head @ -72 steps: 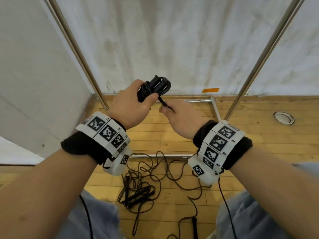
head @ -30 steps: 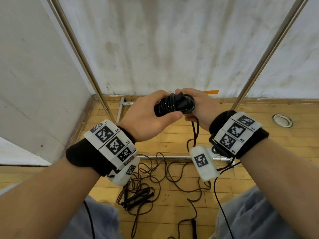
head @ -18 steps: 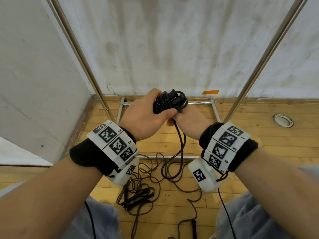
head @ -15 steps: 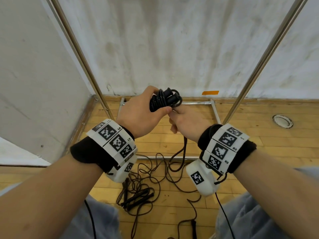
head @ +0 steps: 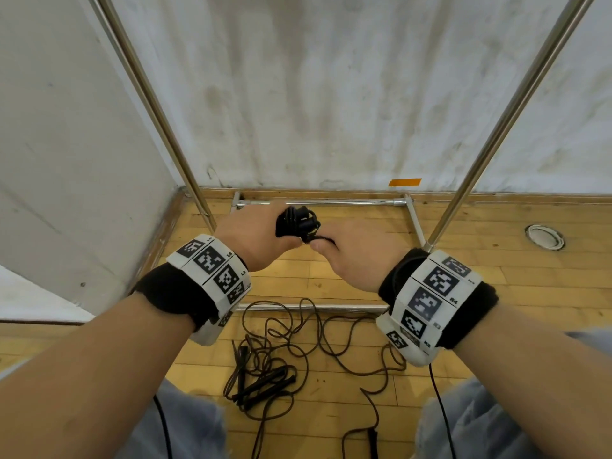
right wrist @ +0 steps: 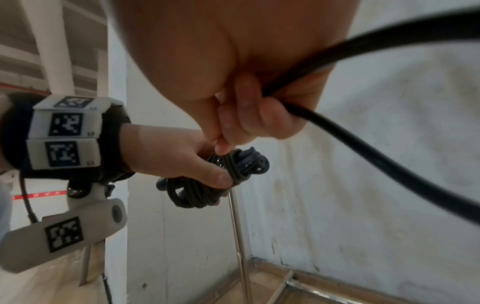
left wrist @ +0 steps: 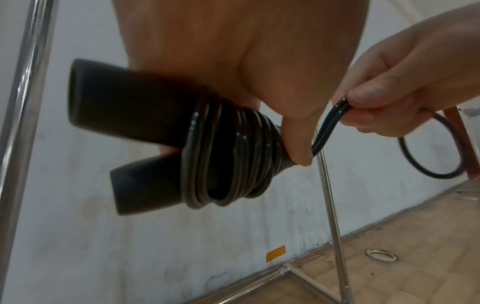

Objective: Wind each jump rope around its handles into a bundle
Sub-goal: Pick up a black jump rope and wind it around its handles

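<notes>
Above a wooden floor [head: 463,293] by a white wall, the jump rope bundle [left wrist: 221,152] is held at chest height. The left hand [head: 255,236] grips both handles with its thumb pinning the coils, while the right hand [head: 354,253] pinches the last loop, likely to tuck it. More loose ropes [head: 281,359] lie tangled on the floor below.

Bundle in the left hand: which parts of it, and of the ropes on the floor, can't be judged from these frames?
- Head view: the bundle is small; the left hand covers its handles.
- Left wrist view: the thumb hides where the loose cord leaves the coils.
- Right wrist view: the right hand hides the cord's pinch point; the near cord is blurred.
- Floor ropes: tangled, cut off by the bottom edge; their count is unclear.
</notes>
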